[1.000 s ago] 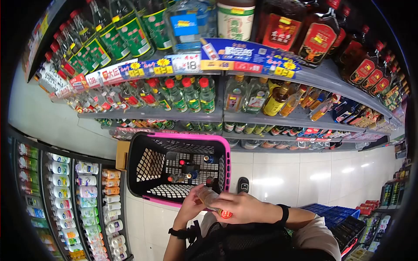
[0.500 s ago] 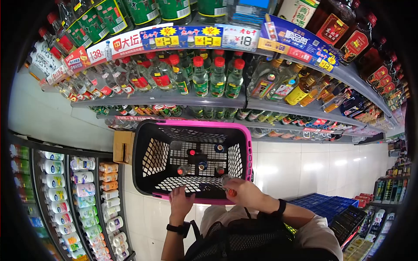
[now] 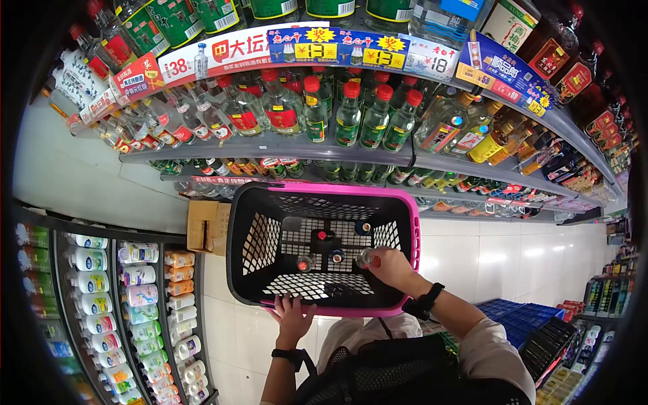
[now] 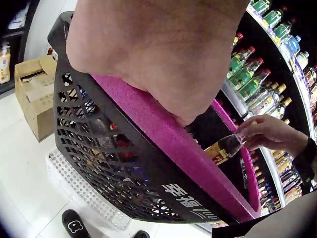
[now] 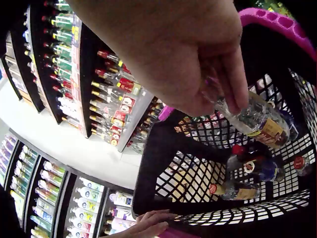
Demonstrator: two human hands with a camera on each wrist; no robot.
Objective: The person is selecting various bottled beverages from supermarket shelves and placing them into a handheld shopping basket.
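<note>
A black mesh basket [image 3: 248, 244] with a pink rim [image 3: 408, 229] hangs in front of me. My left hand [image 3: 291, 316] grips its near rim, which the left wrist view shows under the fingers as pink rim [image 4: 163, 144]. My right hand [image 3: 385, 262] reaches inside the basket and pinches a small clear bottle [image 3: 366, 257] with a yellow label, neck up. The right wrist view has that bottle [image 5: 256, 119] hanging tilted from the fingers [image 5: 233, 74] above several small bottles [image 5: 234, 190] that lie on the basket floor.
Shelves of glass bottles [image 3: 351, 115] rise right behind the basket. A cardboard box [image 3: 208, 226] sits on the white tile floor beside it. A rack of white bottles [image 3: 135, 283] stands at the left and blue crates [image 3: 520, 324] at the right.
My right hand carried the bottle from near my chest over the rim and down into the basket. My left hand let go of the bottle and took the basket's near rim.
</note>
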